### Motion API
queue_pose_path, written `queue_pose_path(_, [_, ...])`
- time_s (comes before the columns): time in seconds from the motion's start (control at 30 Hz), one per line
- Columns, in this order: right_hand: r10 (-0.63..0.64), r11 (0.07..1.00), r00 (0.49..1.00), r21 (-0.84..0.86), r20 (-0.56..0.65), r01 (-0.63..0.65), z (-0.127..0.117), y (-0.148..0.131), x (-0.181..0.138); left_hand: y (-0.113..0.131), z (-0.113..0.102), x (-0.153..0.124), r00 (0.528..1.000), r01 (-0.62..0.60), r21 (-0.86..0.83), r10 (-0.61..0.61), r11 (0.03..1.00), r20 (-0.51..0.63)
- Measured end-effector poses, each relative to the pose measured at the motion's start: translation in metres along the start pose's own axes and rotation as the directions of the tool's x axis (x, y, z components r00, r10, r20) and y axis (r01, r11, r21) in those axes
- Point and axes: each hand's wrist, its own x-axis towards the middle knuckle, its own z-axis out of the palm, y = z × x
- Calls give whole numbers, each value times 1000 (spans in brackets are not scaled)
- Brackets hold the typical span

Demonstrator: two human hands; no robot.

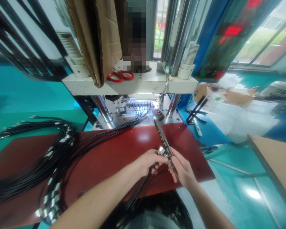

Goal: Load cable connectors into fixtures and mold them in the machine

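My right hand (pixel 184 167) is closed round the lower end of a long, dark metal bar with notches along its length (pixel 162 136). The bar tilts away from me over the red-brown board (pixel 109 156). Close against the bar's left side, my left hand (pixel 151 160) pinches several black cables with shiny metal connectors (pixel 161 150). Their black leads hang down below the hand toward my lap. The fingertips of both hands meet near the bar, and partly hide where connectors and bar touch. On the board's left lies a big bundle of black cables (pixel 33 171) with silvery ends.
Behind the board stands a press with a white plate (pixel 138 86) and steel columns; several cables run into its lit lower bed (pixel 124 109). Red-handled scissors (pixel 121 76) and cardboard (pixel 107 35) rest on the plate. Pliers (pixel 200 115) lie at right, near a cardboard box (pixel 274 159).
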Motion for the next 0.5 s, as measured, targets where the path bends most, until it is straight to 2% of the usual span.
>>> queue_pose_path(0.2, [9,1000,1000,3,2,-9,0,-1,0,1,2,-2,998,-63,-6,62,998,-23])
queue_pose_path(0.5, [52,997,998,48,30,-53,-1,-5,1,7,0,-7,998,-53,-17,54,998,20])
